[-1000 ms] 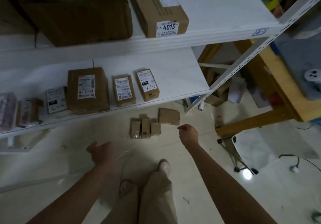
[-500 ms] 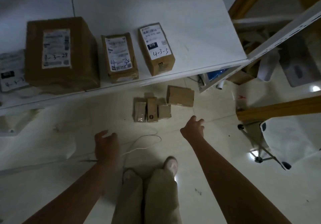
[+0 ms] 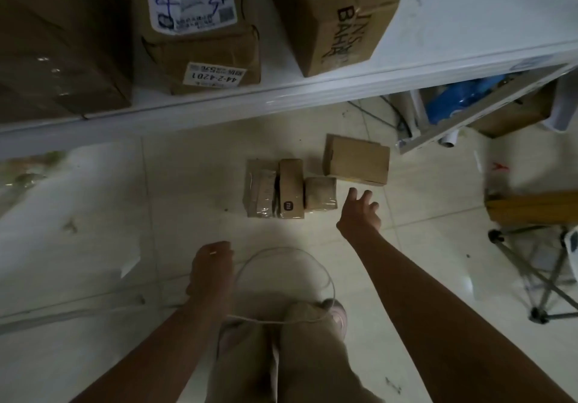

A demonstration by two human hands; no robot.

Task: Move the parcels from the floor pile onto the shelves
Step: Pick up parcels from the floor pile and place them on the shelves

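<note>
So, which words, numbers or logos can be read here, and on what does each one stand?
"44-2-4201": small label, front of the middle shelf box.
"BAHA": marker on the right shelf box.
"mi" logo: narrow floor parcel.
Handwritten numbers begin with "4"; the rest, and the fine print, are unreadable.

Three small brown parcels [image 3: 291, 188] lie side by side on the floor [image 3: 187, 183], a larger parcel [image 3: 356, 158] just beside.
</note>
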